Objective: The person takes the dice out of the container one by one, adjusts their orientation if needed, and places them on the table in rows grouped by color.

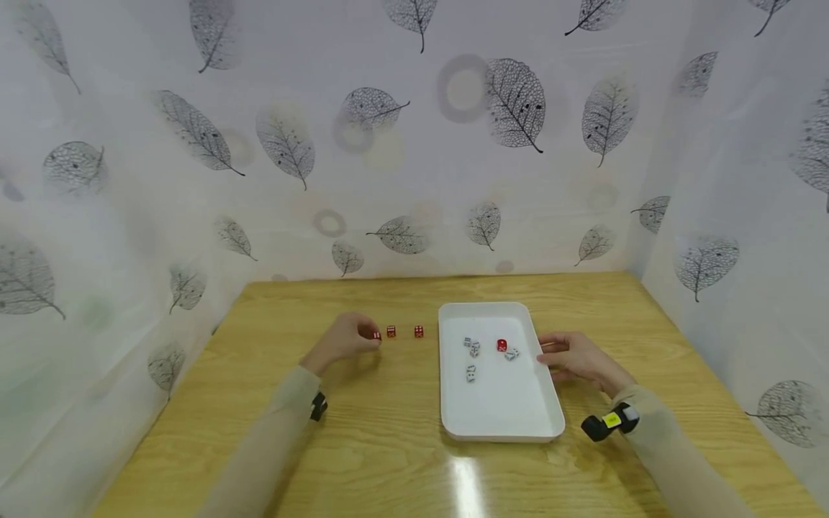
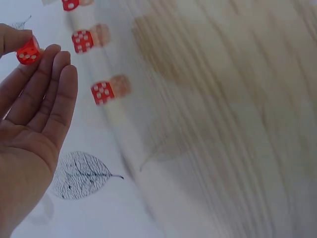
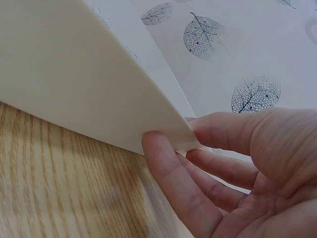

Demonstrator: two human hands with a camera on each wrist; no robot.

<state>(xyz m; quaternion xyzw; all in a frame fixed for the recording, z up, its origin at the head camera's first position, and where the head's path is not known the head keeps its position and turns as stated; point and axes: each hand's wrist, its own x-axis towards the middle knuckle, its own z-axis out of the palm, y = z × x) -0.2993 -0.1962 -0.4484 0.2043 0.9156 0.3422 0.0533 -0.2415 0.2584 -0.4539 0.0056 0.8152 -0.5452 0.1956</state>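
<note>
On the wood-grain table (image 1: 376, 446), the white tray (image 1: 499, 410), probably light and stiff, had its rim pinched by the right hand (image 1: 579, 360). The left hand (image 1: 343, 337) pinched a red die (image 1: 377, 336), left of two more; presumably hard and slick, it suited a grip on opposite faces.

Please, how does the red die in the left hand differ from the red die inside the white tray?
The left hand pinches the held red die, while no hand touches the other red die. The held red die is outside the white tray, to its left; the other red die lies inside, beside white dice. Both are red, with light pips.
</note>
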